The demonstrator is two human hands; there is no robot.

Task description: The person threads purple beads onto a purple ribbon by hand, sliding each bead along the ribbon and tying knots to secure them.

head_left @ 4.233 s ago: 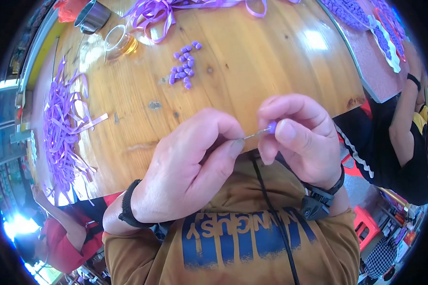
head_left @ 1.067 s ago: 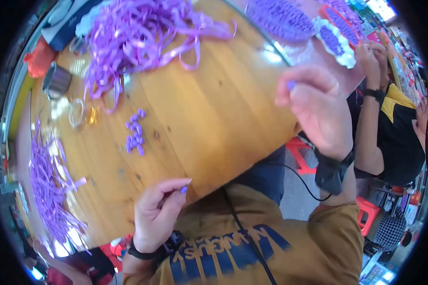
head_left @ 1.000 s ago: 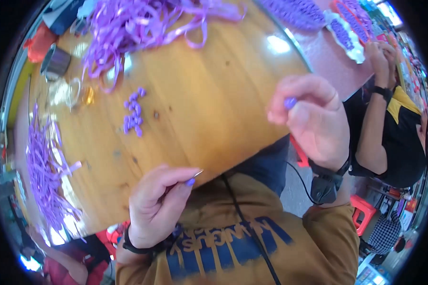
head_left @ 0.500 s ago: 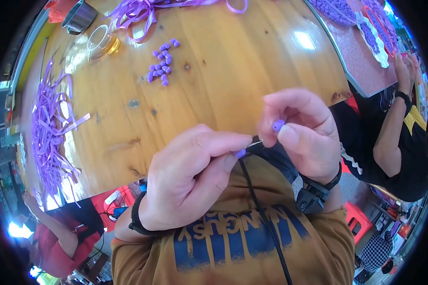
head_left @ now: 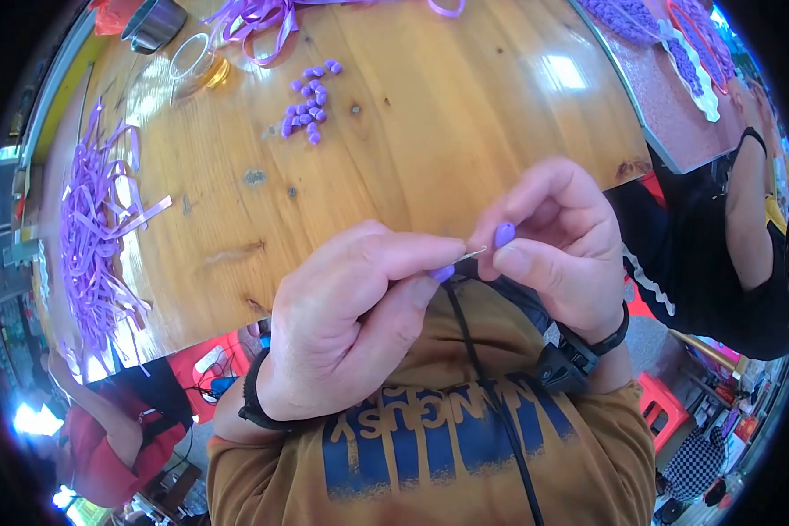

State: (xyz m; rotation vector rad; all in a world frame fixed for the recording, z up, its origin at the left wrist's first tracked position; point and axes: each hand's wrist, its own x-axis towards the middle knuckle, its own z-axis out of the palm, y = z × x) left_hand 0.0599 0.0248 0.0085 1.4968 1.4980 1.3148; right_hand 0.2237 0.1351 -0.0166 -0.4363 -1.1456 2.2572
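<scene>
Head view: small oval purple bead (head_left: 504,234) is pinched between thumb and forefinger of the right hand (head_left: 561,245), held above the near edge of the round wooden table (head_left: 430,123). Thin metal needle (head_left: 472,254) points at the bead from just beside it; whether tip and bead touch cannot be told. Left hand (head_left: 351,324) holds the needle, its grip pressed together on the shaft, with a second purple bead (head_left: 442,273) at the fingertips. Black cord (head_left: 486,386) hangs below both hands. Farther off on the table lie a cluster of loose purple beads (head_left: 309,103) and a heap of purple ribbon strips (head_left: 92,237).
</scene>
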